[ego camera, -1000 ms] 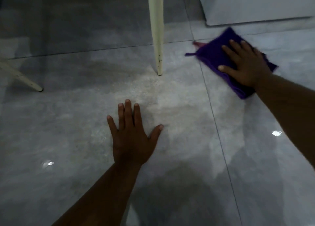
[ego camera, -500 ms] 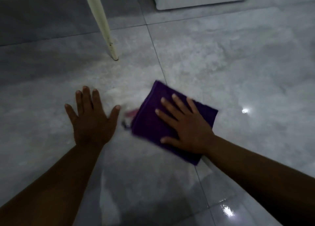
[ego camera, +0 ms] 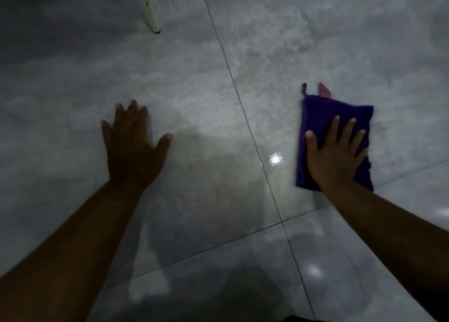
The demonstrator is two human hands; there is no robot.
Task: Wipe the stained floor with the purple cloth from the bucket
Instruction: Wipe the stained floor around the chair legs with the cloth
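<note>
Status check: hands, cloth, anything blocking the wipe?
Right hand flat on purple cloth, pressing it to the floor. Left hand braced on tile. Chair leg far off, nothing blocking.

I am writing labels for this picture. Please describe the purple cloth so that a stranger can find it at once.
Start from the grey tiled floor and follow the long grout line to its right side. There the right hand presses flat on the purple cloth, folded into a rectangle. It is the only strongly coloured thing; the left hand rests on bare tile.
</note>
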